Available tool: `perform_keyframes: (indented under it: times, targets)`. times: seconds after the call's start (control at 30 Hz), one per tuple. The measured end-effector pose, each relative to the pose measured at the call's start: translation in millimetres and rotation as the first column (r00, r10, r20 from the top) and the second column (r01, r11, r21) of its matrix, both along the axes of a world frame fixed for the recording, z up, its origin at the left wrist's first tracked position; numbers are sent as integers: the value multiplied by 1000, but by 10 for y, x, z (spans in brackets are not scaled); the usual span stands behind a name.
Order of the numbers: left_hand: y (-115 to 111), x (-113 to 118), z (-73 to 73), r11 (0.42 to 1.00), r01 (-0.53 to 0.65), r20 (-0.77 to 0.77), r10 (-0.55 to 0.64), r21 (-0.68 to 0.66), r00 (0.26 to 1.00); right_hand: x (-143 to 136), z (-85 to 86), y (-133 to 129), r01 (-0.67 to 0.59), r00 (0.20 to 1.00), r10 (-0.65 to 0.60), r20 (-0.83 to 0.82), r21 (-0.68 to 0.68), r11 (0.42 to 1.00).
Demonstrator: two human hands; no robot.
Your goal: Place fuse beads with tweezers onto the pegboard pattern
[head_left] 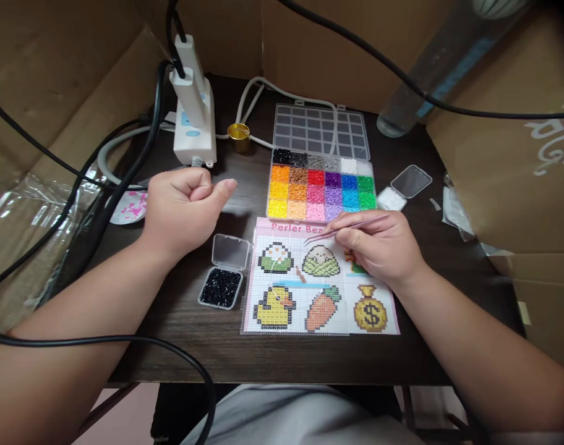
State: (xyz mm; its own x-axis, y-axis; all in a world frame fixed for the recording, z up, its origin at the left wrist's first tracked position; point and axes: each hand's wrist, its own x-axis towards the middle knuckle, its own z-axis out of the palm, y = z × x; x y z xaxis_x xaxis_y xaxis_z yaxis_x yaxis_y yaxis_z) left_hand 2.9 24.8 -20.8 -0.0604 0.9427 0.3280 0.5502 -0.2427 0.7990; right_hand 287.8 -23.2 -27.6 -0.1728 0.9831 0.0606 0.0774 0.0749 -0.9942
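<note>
My left hand [182, 204] is raised over the table in a fist, its thumb stretched out to the right; no object shows in it. My right hand [381, 244] grips a pair of tweezers [326, 235], tips pointing left above the Perler bead pattern sheet [300, 247]. A see-through pegboard appears to lie over the sheet's left part. The printed duck [275, 308], carrot [322, 309] and money bag [370, 309] show in the lower row. My right hand partly hides an upper picture. Left of the sheet is an open small box of black beads [221, 288].
Behind the sheet stands an open bead case [321, 185] with many colours. A small box of white beads [391, 199] is right of it. A gold cup [239, 137], power strip [193, 139] and black cable [161, 340] are on the left. Cardboard walls [486, 198] surround the table.
</note>
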Motion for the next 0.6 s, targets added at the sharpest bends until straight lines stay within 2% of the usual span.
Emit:
perform_keyframes:
  times: [0.2, 0.3, 0.47, 0.6]
  targets:
    - [27, -14, -21, 997, -7, -19, 8, 73, 1000, 27, 1, 105, 75, 972, -88, -219, -70, 995]
    - [31, -17, -25, 997, -6, -27, 8, 81, 1000, 10, 41, 137, 101, 957, -119, -264, -82, 992]
    - [36, -14, -17, 995, 2, -33, 1, 101, 999, 13, 32, 119, 102, 967, -118, -225, -81, 991]
    - [39, -5, -14, 995, 21, -30, -18, 101, 999, 1, 27, 47, 5, 999, -6, -42, -4, 1000]
